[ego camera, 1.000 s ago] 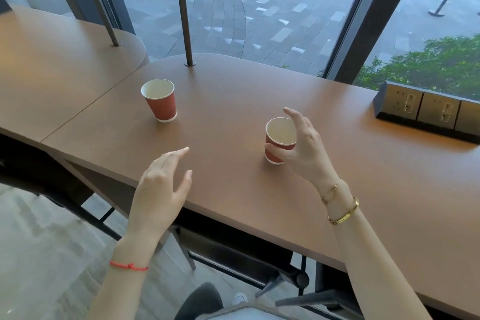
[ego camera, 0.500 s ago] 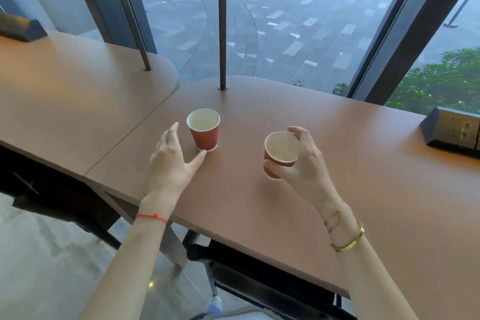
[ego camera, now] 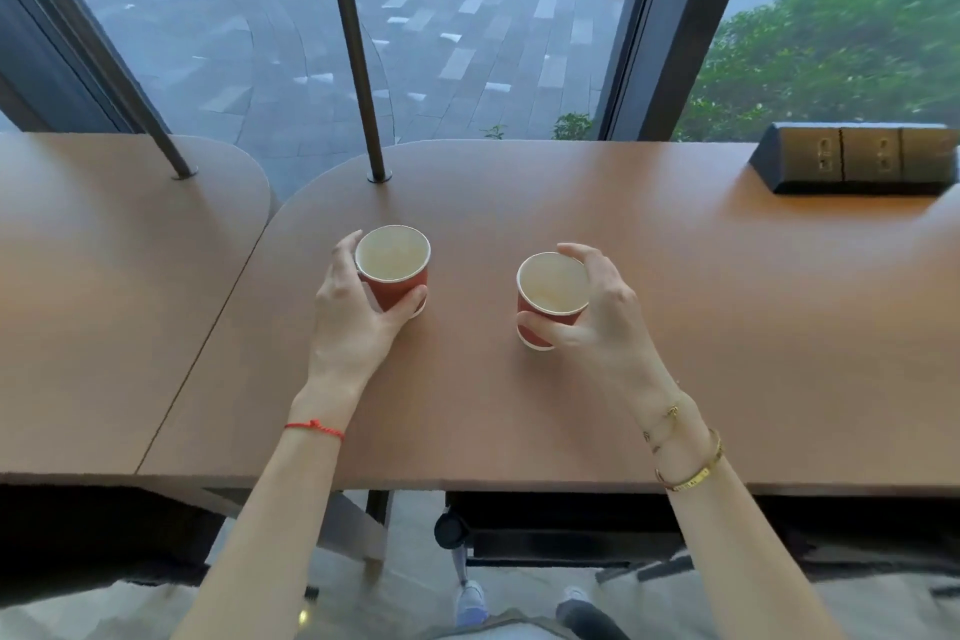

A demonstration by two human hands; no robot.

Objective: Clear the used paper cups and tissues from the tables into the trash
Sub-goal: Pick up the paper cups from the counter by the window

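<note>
Two red paper cups with pale insides stand upright on the brown table (ego camera: 519,421). My left hand (ego camera: 353,322) wraps the left cup (ego camera: 393,257), thumb on its near side and fingers behind it. My right hand (ego camera: 597,317) grips the right cup (ego camera: 551,288), thumb low on the front and fingers over the far rim. Both cups look empty. No tissues or trash bin are in view.
A second brown table (ego camera: 104,276) adjoins on the left, with a seam between the two. A dark pole (ego camera: 358,68) rises from the table just behind the left cup. A black power-socket box (ego camera: 857,164) sits at the back right. Chair parts show below the near edge.
My left hand reached forward and closed around the left cup. My right hand kept its hold on the right cup. The camera swung left to face both cups squarely.
</note>
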